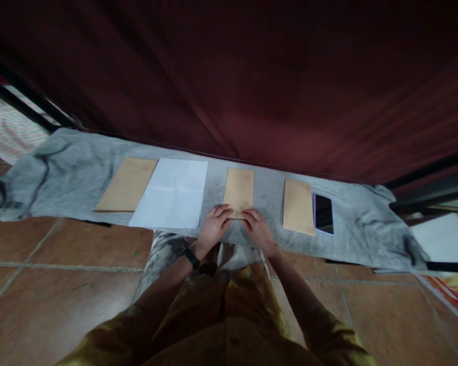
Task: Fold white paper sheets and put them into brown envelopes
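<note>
A person is leaning over a long, narrow desk (pixel 269 206), and a soft grey cloth (pixel 74 162) is covering it. A brown envelope (pixel 239 185) is lying flat in the middle, right in front of the person. Its near end is pointing at the person's tummy, and small reddish marks are showing near its far right corner.

The left hand (pixel 215 224) is resting its bent fingers on the near left corner of this envelope. The right hand (pixel 258 229) is doing the same at the near right corner. Both hands are touching the paper, but I cannot tell if they are pinching it or just pressing on it. A dark watch (pixel 191 257) is sitting on the left wrist.

To the left, some big white paper (pixel 171 193) is lying near the left hand. Just past it, more brown paper (pixel 127 184) is lying, and their edges are meeting. To the right, another envelope (pixel 298 207) is lying flat, well apart from the middle one. A phone (pixel 323 213) with a dark screen and a pale edge is lying just beside it. Behind the desk, a dark red curtain (pixel 232 76) is hanging. Brown tiles (pixel 80 249) are showing on the floor.
</note>
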`<state>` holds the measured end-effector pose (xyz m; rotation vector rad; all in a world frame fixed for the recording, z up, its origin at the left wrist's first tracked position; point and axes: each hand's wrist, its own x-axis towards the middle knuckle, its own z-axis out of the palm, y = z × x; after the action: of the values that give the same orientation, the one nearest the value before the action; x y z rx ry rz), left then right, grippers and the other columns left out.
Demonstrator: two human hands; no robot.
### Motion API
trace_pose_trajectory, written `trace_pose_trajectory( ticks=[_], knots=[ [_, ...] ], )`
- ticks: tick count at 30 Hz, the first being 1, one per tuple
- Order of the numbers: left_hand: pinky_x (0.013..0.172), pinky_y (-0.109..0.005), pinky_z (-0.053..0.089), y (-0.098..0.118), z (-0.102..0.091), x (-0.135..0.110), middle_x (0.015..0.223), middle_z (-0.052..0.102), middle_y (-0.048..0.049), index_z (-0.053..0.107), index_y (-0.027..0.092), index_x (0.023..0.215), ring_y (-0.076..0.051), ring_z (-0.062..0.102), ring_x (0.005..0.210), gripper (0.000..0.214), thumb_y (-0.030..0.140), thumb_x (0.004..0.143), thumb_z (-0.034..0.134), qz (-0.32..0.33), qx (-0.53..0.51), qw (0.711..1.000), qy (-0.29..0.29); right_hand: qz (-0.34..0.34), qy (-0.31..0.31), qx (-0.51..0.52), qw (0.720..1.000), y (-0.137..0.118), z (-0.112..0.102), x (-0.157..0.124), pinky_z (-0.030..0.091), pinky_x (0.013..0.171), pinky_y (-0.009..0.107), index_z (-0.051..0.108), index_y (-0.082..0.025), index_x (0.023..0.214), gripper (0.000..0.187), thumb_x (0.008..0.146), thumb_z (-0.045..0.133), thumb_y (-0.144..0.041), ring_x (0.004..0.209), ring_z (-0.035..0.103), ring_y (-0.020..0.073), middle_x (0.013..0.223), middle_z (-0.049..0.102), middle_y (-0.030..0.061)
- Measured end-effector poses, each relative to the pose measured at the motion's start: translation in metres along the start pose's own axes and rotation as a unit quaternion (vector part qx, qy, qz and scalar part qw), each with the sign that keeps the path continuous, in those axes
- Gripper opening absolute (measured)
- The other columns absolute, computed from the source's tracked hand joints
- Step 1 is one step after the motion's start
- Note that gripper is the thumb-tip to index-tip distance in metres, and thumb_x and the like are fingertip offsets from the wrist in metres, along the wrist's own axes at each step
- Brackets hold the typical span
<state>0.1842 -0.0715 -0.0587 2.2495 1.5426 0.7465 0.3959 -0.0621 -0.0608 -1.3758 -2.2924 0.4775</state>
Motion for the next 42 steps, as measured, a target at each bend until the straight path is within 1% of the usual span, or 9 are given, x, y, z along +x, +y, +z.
trace_pose_trajectory(
  ticks=[8, 10, 14, 16, 19, 22, 26, 38, 42],
  knots=[
    [0.113, -0.051, 0.042, 0.024, 0.007, -0.002, 0.141, 0.06, -0.0168, 0.057, 0.015, 0.137, -0.03, 0.054, 0.134, 0.048, 0.004, 0.094, 0.039, 0.056, 0.159, 0.984, -0.055, 0.021, 0.044, 0.028, 0.998, -0.004, 0.009, -0.003, 0.047, 0.107, 0.042, 0.068, -0.022, 0.12, 0.031, 0.098, 0.047, -0.017, 0.121, 0.059, 0.0229, 0.126, 0.066, 0.009],
    [0.117, -0.05, 0.038, 0.029, 0.007, -0.005, 0.145, 0.057, -0.0163, 0.054, 0.016, 0.141, -0.03, 0.051, 0.139, 0.052, 0.003, 0.093, 0.039, 0.084, 0.148, 0.984, -0.061, 0.026, 0.051, 0.037, 0.998, -0.004, 0.011, -0.005, 0.046, 0.109, 0.043, 0.067, -0.022, 0.122, 0.035, 0.096, 0.045, -0.014, 0.123, 0.058, 0.0228, 0.127, 0.066, 0.0089],
    [0.121, -0.045, 0.035, 0.03, 0.007, -0.013, 0.149, 0.056, -0.0139, 0.054, 0.019, 0.143, -0.026, 0.049, 0.142, 0.054, 0.003, 0.092, 0.043, 0.188, 0.074, 0.974, -0.105, 0.033, 0.042, 0.048, 0.997, -0.003, 0.01, -0.006, 0.047, 0.106, 0.04, 0.067, -0.02, 0.119, 0.04, 0.09, 0.044, -0.006, 0.12, 0.059, 0.0222, 0.124, 0.067, 0.0094],
    [0.122, -0.045, 0.034, 0.026, 0.007, -0.017, 0.148, 0.057, -0.0149, 0.054, 0.018, 0.143, -0.026, 0.049, 0.143, 0.053, 0.004, 0.093, 0.043, 0.204, 0.053, 0.971, -0.109, 0.037, 0.039, 0.048, 0.997, -0.002, 0.009, -0.005, 0.048, 0.104, 0.038, 0.069, -0.02, 0.115, 0.039, 0.09, 0.044, -0.005, 0.118, 0.06, 0.022, 0.122, 0.068, 0.0096],
    [0.125, -0.044, 0.03, 0.019, 0.007, -0.021, 0.152, 0.054, -0.0152, 0.051, 0.017, 0.146, -0.025, 0.043, 0.147, 0.051, 0.008, 0.096, 0.044, 0.213, 0.061, 0.968, -0.115, 0.045, 0.045, 0.047, 0.997, -0.002, 0.009, -0.003, 0.048, 0.102, 0.039, 0.07, -0.021, 0.111, 0.034, 0.094, 0.043, -0.009, 0.115, 0.061, 0.0222, 0.119, 0.068, 0.0095],
    [0.126, -0.043, 0.027, 0.015, 0.008, -0.024, 0.157, 0.048, -0.0141, 0.047, 0.017, 0.15, -0.026, 0.039, 0.15, 0.05, 0.025, 0.1, 0.05, 0.22, 0.109, 0.96, -0.136, 0.043, 0.056, 0.05, 0.996, -0.002, 0.01, -0.002, 0.048, 0.101, 0.039, 0.069, -0.022, 0.109, 0.031, 0.099, 0.042, -0.014, 0.113, 0.061, 0.0219, 0.117, 0.068, 0.009],
    [0.127, -0.044, 0.022, 0.012, 0.007, -0.027, 0.162, 0.04, -0.0134, 0.042, 0.016, 0.154, -0.027, 0.033, 0.152, 0.063, 0.044, 0.099, 0.055, 0.216, 0.18, 0.949, -0.143, 0.026, 0.069, 0.041, 0.996, -0.001, 0.013, -0.003, 0.047, 0.101, 0.041, 0.069, -0.02, 0.11, 0.029, 0.101, 0.042, -0.017, 0.113, 0.061, 0.0224, 0.117, 0.069, 0.0099],
    [0.128, -0.048, 0.018, 0.014, 0.001, -0.021, 0.165, 0.034, -0.0171, 0.031, 0.012, 0.159, -0.027, 0.028, 0.154, 0.077, 0.055, 0.098, 0.05, 0.199, 0.18, 0.953, -0.139, 0.025, 0.076, 0.013, 0.997, -0.002, 0.016, -0.004, 0.047, 0.104, 0.042, 0.066, -0.019, 0.121, 0.033, 0.102, 0.04, -0.018, 0.118, 0.06, 0.0232, 0.123, 0.067, 0.0112],
    [0.129, -0.047, 0.017, 0.015, 0.001, -0.021, 0.166, 0.032, -0.0158, 0.034, 0.011, 0.158, -0.027, 0.025, 0.156, 0.074, 0.055, 0.1, 0.046, 0.181, 0.18, 0.957, -0.135, 0.027, 0.079, 0.013, 0.996, -0.003, 0.017, -0.004, 0.048, 0.105, 0.042, 0.066, -0.018, 0.122, 0.033, 0.103, 0.04, -0.019, 0.119, 0.06, 0.023, 0.123, 0.067, 0.0122]
  ],
)
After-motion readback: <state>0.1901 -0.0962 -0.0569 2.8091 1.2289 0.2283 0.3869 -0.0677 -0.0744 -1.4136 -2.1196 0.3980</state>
